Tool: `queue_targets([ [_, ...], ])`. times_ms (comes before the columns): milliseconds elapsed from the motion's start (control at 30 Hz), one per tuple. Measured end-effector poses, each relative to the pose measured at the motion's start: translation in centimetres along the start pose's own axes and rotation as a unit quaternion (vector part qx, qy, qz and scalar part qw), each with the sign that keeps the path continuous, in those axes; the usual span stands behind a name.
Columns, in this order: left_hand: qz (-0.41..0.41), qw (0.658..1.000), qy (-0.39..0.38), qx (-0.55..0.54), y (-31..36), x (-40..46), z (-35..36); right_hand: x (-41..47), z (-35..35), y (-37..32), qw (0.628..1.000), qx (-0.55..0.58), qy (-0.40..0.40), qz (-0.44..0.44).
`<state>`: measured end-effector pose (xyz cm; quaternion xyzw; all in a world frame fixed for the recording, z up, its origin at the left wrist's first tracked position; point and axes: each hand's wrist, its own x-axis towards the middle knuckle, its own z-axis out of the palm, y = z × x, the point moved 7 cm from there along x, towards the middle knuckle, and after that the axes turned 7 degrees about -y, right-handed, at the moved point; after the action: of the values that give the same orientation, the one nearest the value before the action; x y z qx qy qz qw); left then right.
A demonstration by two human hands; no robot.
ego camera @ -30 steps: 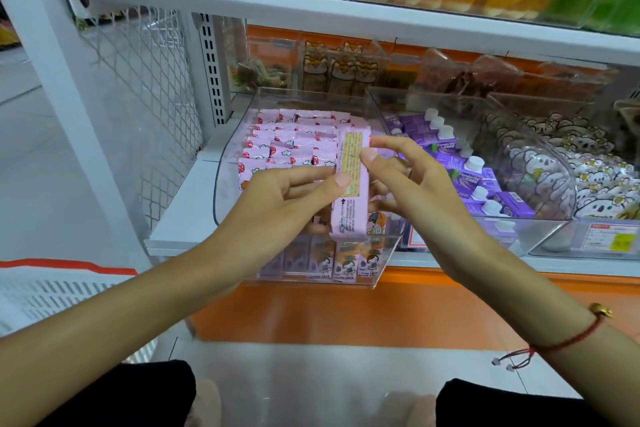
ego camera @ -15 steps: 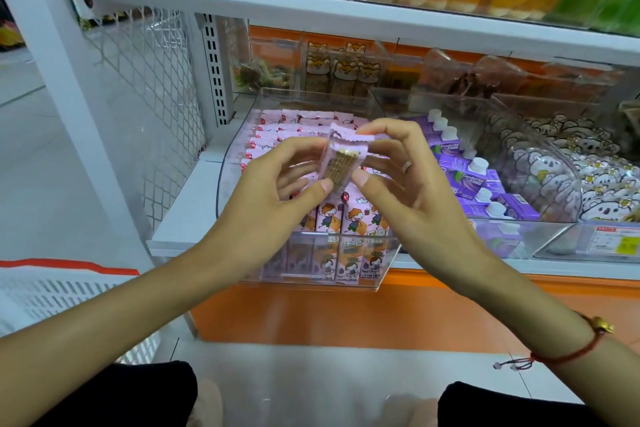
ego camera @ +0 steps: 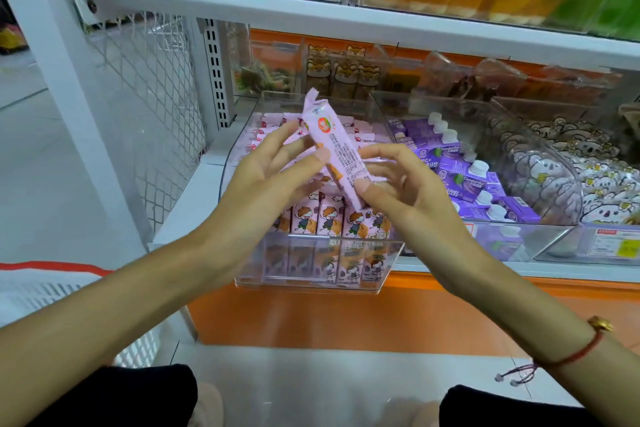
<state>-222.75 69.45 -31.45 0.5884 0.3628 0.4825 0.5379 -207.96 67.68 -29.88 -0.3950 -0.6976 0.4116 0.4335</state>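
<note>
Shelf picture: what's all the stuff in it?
Clear bin: one, see-through, lower shelf.
Held packet: one, pink, tilted above the clear bin.
Binned packets: many, pink with cartoon children, in rows in the clear bin.
Purple cartons: several, white caps, next bin rightward.
Koala packets: many, white-grey, far-right bin.
Mesh panel: one, white, shelf's left side.
Basket: one, white with red rim, lower left.
Bracelet: one, red, right wrist.
Left hand: one, fingers pinch the held packet's middle.
Right hand: one, fingers pinch its lower end.
</note>
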Motion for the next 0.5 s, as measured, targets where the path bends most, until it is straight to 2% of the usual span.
queue_targets([
  [133, 0.005, 1.000, 0.016, -0.018, 0.1, -0.1, -0.4, -0.1, 0.6, 0.5, 0.999, 0.024, -0.036, 0.022],
  [267, 0.001, 0.998, 0.038, -0.051, 0.2, -0.2, -0.6, -0.2, 0.0, 0.1, 0.999, -0.012, 0.030, 0.005],
  [367, -0.010, 0.996, 0.055, -0.065, 0.2, -0.3, -0.9, -0.4, -0.4, 0.1, 0.998, 0.027, 0.055, 0.027],
  [500, -0.018, 0.997, 0.072, -0.029, 0.6, -0.4, -1.3, -0.2, -1.3, 0.5, 0.992, 0.076, 0.082, 0.054],
])
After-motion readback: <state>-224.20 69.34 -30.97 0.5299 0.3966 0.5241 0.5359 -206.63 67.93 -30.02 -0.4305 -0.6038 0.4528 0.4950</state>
